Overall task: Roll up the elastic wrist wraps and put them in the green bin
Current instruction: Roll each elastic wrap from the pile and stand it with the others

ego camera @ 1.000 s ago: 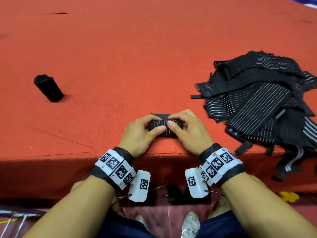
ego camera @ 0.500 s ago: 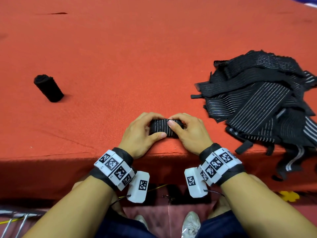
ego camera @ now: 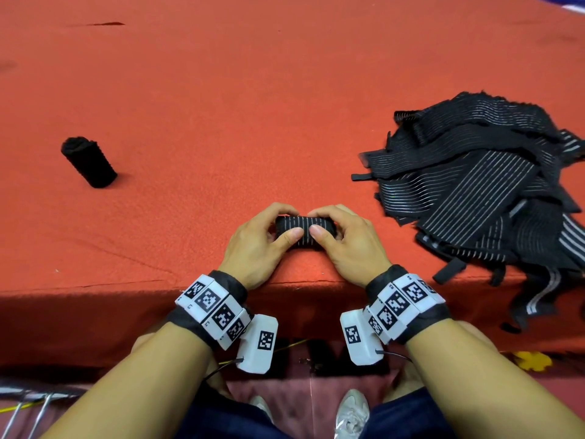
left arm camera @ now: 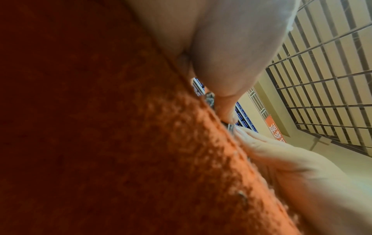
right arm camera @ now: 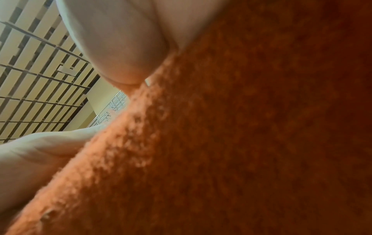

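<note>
— What does the head view show at the table's near edge?

— A person's left hand (ego camera: 258, 245) and right hand (ego camera: 349, 245) grip a striped black wrap (ego camera: 304, 231) on the red felt table (ego camera: 285, 106). Fingers curl over the far side of the roll and both thumbs press its near face. The wrap sits just inside the table's front edge, between the two hands.

— Which step is this?

— Judging by the compact cylinder under the fingers, the rolling of this wrap is at or near its end; no loose tail shows, though the hands may hide one.

— And the rest of the job?

— One finished roll (ego camera: 89, 162) lies well to the left. A pile of unrolled wraps (ego camera: 481, 191) spills over the right-hand edge, so most of the work appears to remain.

— What does the next move call for?

— Probably a firm grasp so the elastic does not spring open, then a carry to the green bin, which is in none of the views.
</note>
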The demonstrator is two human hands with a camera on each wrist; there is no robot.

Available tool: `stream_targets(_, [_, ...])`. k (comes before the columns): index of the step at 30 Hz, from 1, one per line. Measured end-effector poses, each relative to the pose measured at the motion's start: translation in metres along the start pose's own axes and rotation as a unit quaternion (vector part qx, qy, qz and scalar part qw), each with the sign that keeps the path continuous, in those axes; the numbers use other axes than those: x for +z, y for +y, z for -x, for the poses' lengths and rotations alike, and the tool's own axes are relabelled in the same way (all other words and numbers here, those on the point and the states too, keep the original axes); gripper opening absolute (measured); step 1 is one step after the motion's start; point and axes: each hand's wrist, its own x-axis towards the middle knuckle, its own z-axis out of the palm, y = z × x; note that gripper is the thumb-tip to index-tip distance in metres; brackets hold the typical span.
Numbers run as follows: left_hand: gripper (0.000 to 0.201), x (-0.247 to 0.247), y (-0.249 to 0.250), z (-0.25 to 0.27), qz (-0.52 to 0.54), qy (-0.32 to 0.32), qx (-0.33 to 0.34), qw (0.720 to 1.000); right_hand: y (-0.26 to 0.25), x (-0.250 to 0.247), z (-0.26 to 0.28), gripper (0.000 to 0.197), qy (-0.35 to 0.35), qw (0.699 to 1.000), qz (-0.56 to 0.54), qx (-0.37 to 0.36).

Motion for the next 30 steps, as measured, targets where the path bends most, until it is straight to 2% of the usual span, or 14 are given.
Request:
stream_targets(3, [0.050,-0.0007,-0.0043,0.0005,-0.005,-0.015,0.033,0.999,-0.0004,-0.0001,-0.0029,0.014,-0.003,1.000,0.001,0.028])
stream_targets(5, [0.057,0.0005,-0.0062,0.0004,-0.015,-0.018,0.045,0.999,-0.0008,-0.0017,-0.0038,0.014,-0.011,0.999,-0.004,0.044])
stream_targets(8, [0.049,0.0004,-0.0048,0.0002,-0.008,-0.019,0.034,0.999,-0.0006,-0.0047,-0.0032,0.023,-0.016,0.999,-0.018,0.042])
stream_targets(12, [0.036,-0.0009,-0.0091,-0.0027,0.094,-0.022,0.035,0.995,0.0002,-0.0073,-0.0011,0.042,-0.034,0.996,-0.071,0.032])
stream_targets(16, [0.021,-0.0014,-0.0022,-0.0018,0.148,-0.009,-0.014,0.989,0.0008,-0.0072,0.0036,0.055,-0.080,0.989,-0.124,0.019])
stream_targets(18, [0.021,0.0000,-0.0012,-0.0017,0.151,-0.009,-0.032,0.988,0.0028,-0.0065,0.0034,0.050,-0.079,0.986,-0.148,0.022])
stream_targets(22, [0.043,-0.0012,-0.0030,-0.0018,0.133,-0.013,-0.008,0.991,0.0035,-0.0057,0.0017,0.038,-0.069,0.991,-0.108,0.029])
stream_targets(26, [0.041,-0.0044,-0.0031,0.0001,0.166,-0.043,0.022,0.985,0.0016,-0.0059,0.0006,0.038,-0.065,0.989,-0.131,0.033])
stream_targets(28, [0.038,-0.0043,-0.0037,-0.0007,0.164,-0.042,0.018,0.985,-0.0006,-0.0065,-0.0006,0.042,-0.072,0.990,-0.123,0.018])
stream_targets(30, [0.037,-0.0033,-0.0026,0.0003,0.180,-0.036,0.008,0.983,-0.0028,-0.0070,-0.0010,0.036,-0.073,0.992,-0.105,0.013])
